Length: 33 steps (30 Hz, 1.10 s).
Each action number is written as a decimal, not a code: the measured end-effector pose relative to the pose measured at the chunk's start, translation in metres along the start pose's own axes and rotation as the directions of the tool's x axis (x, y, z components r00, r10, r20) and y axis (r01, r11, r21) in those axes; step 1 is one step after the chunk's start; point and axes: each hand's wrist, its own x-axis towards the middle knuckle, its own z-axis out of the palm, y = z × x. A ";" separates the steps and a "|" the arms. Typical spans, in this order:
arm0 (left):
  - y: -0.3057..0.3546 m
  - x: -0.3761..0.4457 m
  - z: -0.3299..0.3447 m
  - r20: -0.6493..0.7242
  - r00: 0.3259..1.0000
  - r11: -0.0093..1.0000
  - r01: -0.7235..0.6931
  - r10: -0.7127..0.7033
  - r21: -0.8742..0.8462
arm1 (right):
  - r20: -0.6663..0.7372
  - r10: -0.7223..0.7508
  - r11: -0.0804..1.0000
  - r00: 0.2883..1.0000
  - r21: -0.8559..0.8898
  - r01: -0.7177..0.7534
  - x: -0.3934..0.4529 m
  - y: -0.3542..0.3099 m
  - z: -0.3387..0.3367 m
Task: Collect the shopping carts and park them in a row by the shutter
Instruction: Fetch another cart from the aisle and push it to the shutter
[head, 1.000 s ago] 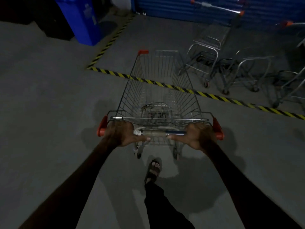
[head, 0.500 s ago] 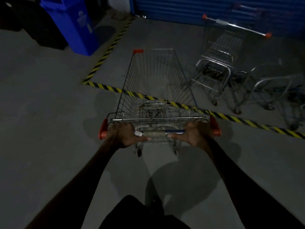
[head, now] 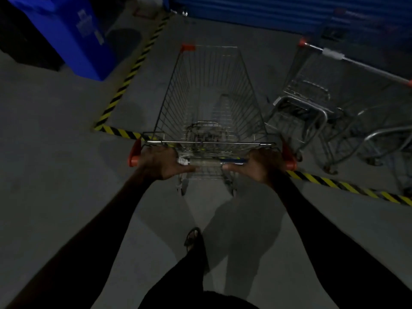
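Left hand [head: 161,162] and right hand [head: 263,166] each closed around the cart [head: 207,103] handle, near its red end caps; cart basket empty, nose across the striped tape [head: 347,186] and pointing at the blue shutter [head: 278,12]; parked carts [head: 312,103] just right of it; blue bin [head: 66,34] far left; one sandalled foot [head: 192,238] forward on the floor.

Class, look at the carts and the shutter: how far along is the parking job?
Done: at least two carts stand inside the striped line by the blue shutter. In hand: left hand and right hand grip a cart's handle, its basket crossing the line. Left: parking it beside them.
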 end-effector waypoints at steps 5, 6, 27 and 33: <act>-0.046 0.105 -0.038 0.083 0.996 0.999 -0.039 0.038 0.009 | 0.085 0.092 0.981 0.992 0.164 -0.105 0.106 -0.015 -0.011; -0.054 0.126 -0.046 0.100 0.994 0.999 -0.036 0.035 0.008 | 0.120 0.097 0.966 0.988 0.228 -0.123 0.126 -0.016 -0.010; -0.127 0.467 -0.153 0.213 0.962 0.985 -0.171 0.170 -0.015 | 0.049 0.269 0.948 0.962 0.162 -0.274 0.421 0.015 -0.071; -0.139 0.505 -0.166 0.229 0.949 0.975 -0.224 0.216 0.005 | 0.056 0.332 0.943 0.942 -0.003 -0.333 0.456 0.021 -0.057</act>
